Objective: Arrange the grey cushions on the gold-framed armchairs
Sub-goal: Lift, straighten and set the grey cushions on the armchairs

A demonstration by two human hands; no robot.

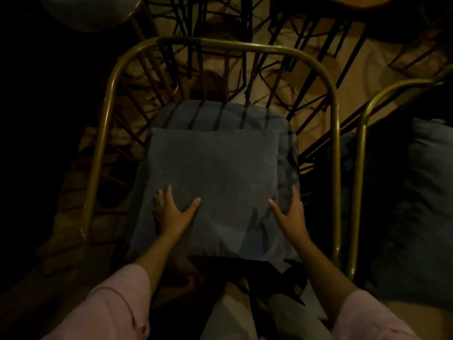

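A square grey cushion [215,173] lies flat on the seat of a gold-framed armchair [334,133], on top of a grey seat pad [220,114] whose far edge shows behind dark back spindles. My left hand [172,212] rests flat on the cushion's near left part, fingers spread. My right hand [289,214] lies flat on the near right edge, fingers apart. Neither hand grips the fabric. A second gold-framed armchair [360,153] stands to the right with a grey cushion [426,192] on it, mostly in shadow.
The room is dim. A round pale tabletop [88,13] sits at the top left and an orange-brown round top [360,1] at the top right, with dark chair legs between them over a tan floor [362,69]. My legs stand against the seat's front.
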